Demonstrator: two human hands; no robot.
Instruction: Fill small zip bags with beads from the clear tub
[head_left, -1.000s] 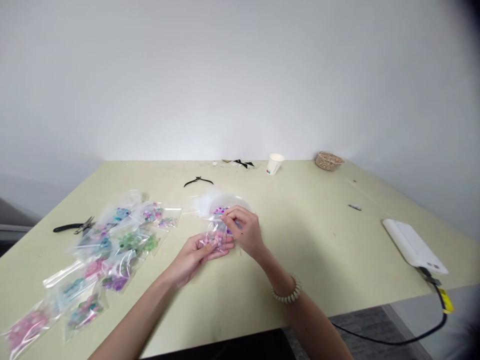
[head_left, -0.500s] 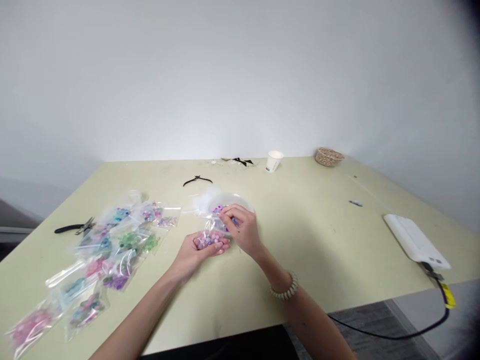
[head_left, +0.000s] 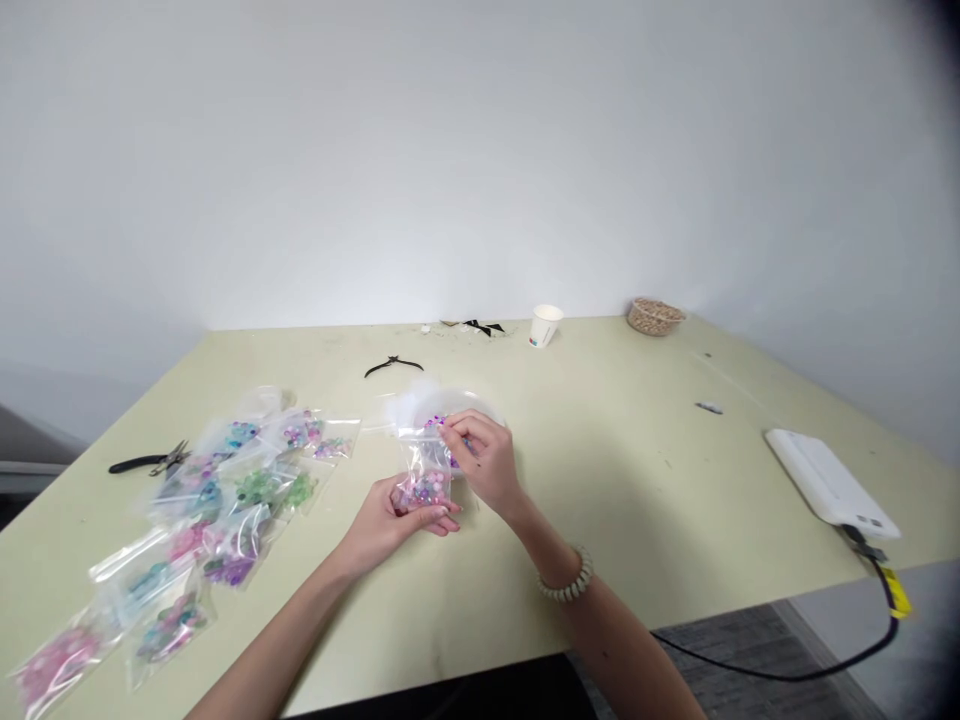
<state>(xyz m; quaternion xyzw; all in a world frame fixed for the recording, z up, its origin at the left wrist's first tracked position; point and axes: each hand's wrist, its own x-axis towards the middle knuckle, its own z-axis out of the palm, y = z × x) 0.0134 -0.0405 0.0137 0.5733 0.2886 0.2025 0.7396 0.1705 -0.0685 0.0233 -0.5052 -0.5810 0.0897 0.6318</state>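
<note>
A clear zip bag of pink and purple beads is held upright between my two hands. My left hand cups its lower part, thumb in front and fingers beneath. My right hand pinches the top corner near the zip strip. Right behind the bag stands a white bowl, partly hidden by my right hand, with purple and blue beads showing inside. A beaded bracelet circles my right wrist.
Several zip bags of coloured beads spread over the left side. Pliers lie beside them, black-handled pliers farther back. A paper cup, a tub of tan pieces and a white power bank with a cable are rightward.
The bag hangs straighter now, its front more visible. My left hand has dropped slightly beneath it, while my right hand keeps its pinch at the top.
</note>
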